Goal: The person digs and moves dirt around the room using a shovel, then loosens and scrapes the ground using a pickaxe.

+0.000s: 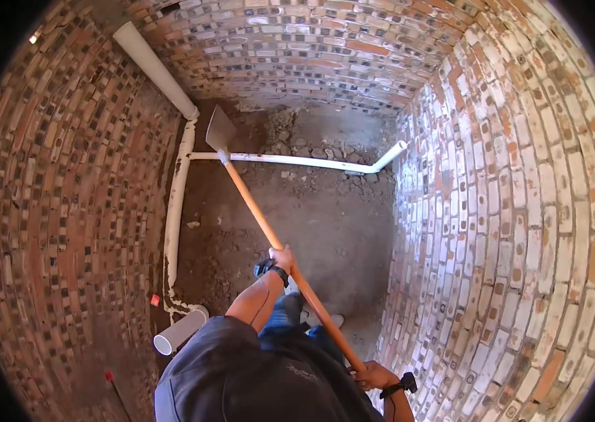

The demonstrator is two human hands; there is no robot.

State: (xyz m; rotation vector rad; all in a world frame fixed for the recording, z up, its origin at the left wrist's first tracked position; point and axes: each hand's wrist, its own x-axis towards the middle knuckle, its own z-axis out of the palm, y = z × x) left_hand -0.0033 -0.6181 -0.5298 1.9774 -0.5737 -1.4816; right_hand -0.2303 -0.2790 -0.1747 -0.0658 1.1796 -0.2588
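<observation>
A long-handled shovel point(259, 214) runs diagonally across the view, its wooden shaft coming up toward me. My left hand point(282, 260) is closed around the middle of the shaft. Near the shaft's end, my right hand point(374, 376) grips it low on the right. The flat metal blade point(221, 131) is at the far left of the floor, above the white cross pipe point(290, 161); the lower end of the blade overlaps the pipe in view, and I cannot tell whether they touch.
Brick walls point(515, 176) enclose the dirt floor point(311, 225). A white pipe point(176, 211) follows the left wall, with a thick upright pipe point(157, 70) at its far end and an open-ended pipe point(183, 330) near me. Loose rubble point(283, 130) lies beyond the cross pipe.
</observation>
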